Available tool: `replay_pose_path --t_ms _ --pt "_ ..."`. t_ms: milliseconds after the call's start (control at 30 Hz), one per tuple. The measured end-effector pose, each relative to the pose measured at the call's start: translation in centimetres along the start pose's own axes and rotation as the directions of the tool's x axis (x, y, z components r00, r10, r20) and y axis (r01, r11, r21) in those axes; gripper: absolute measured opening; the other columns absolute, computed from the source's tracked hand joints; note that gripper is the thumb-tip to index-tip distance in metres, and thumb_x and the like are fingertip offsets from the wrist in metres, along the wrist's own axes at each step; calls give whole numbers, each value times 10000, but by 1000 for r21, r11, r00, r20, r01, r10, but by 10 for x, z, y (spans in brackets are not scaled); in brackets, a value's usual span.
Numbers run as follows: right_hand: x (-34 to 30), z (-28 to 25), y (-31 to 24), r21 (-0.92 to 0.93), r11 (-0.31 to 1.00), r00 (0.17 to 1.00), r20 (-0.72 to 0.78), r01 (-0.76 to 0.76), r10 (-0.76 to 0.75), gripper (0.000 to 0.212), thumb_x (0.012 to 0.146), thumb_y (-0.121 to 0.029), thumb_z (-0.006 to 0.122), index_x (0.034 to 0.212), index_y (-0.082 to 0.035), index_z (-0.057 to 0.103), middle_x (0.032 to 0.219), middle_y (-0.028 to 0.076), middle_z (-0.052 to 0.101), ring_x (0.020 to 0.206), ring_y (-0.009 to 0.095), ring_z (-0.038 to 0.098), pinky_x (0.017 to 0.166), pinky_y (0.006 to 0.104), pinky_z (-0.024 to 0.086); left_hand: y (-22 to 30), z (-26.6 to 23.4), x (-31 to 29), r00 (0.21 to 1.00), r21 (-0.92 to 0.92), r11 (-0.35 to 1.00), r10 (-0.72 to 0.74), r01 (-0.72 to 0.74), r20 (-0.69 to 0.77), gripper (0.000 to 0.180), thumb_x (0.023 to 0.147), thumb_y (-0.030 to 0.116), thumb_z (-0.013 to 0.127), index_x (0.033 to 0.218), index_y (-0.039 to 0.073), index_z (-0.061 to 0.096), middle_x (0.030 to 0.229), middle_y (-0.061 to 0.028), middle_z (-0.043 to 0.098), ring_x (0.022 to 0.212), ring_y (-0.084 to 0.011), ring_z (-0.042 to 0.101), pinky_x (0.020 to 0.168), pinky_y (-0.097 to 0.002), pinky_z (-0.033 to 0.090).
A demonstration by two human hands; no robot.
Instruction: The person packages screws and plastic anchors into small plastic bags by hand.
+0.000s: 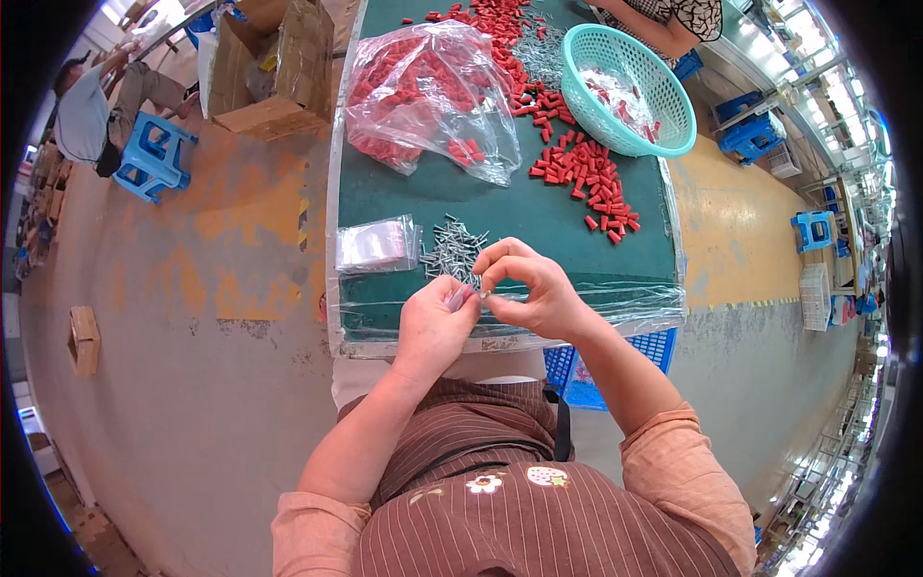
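My left hand [437, 317] is closed on a small clear plastic bag [460, 297], mostly hidden by the fingers. Thumb and forefinger of my right hand [535, 288] are pinched together right beside it. Whatever sits between those fingertips is too small to make out. Just beyond both hands lies a pile of grey metal screws [452, 252]. To its left is a stack of small clear bags [375, 245]. Loose red plastic plugs [596, 188] are scattered farther off to the right on the green table [461, 200].
A large clear bag of red plugs [423, 96] lies at the far left of the table. Beside a turquoise basket [630, 135] are more screws [540, 53]. Another person's arm [654, 29] reaches in there. A blue crate [586, 389] stands under the near edge.
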State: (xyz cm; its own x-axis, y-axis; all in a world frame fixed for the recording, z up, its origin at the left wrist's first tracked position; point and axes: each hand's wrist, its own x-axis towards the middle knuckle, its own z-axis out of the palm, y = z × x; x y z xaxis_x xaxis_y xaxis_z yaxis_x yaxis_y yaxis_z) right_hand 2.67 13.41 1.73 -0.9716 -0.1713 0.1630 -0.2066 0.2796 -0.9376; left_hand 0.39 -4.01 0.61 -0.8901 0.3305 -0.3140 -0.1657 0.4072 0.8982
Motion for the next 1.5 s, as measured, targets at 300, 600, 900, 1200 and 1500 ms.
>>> replay_pose_path --t_ms 300,600,900,1200,1500 --pt "-11 -8 1 -201 978 999 19 50 -47 162 705 -39 701 849 -51 627 1016 87 601 1006 262 545 872 366 446 8 4 -2 1000 -57 998 -8 9 21 121 807 137 672 784 32 616 679 30 568 653 -45 470 583 -241 411" --pt "-21 -97 30 -593 734 903 -425 -331 64 219 761 -114 679 963 -37 643 1025 114 624 997 296 590 852 372 475 1 1 3 998 -50 997 -66 66 6 122 819 147 650 782 34 623 677 25 585 634 -54 498 576 -230 408" --pt "-22 -121 76 -726 440 843 -512 -528 166 263 802 -204 644 1045 -107 617 1039 155 592 889 349 610 767 420 503 -8 0 16 962 -291 918 -251 271 106 71 818 135 644 812 72 614 703 6 598 549 -34 445 466 -213 327" --pt "-17 -118 84 -713 548 885 -448 -437 122 198 803 -154 617 994 -106 639 910 113 631 841 317 625 731 414 505 -7 3 16 973 -238 944 -217 228 75 74 810 140 650 805 75 615 710 4 600 570 -44 477 472 -216 347" --pt "-21 -104 77 -783 477 906 -416 -398 73 174 793 -147 633 961 -110 660 880 101 629 810 309 627 715 396 509 -3 3 16 983 -186 965 -179 182 35 106 795 152 638 776 49 623 700 -7 619 621 -71 515 560 -245 399"
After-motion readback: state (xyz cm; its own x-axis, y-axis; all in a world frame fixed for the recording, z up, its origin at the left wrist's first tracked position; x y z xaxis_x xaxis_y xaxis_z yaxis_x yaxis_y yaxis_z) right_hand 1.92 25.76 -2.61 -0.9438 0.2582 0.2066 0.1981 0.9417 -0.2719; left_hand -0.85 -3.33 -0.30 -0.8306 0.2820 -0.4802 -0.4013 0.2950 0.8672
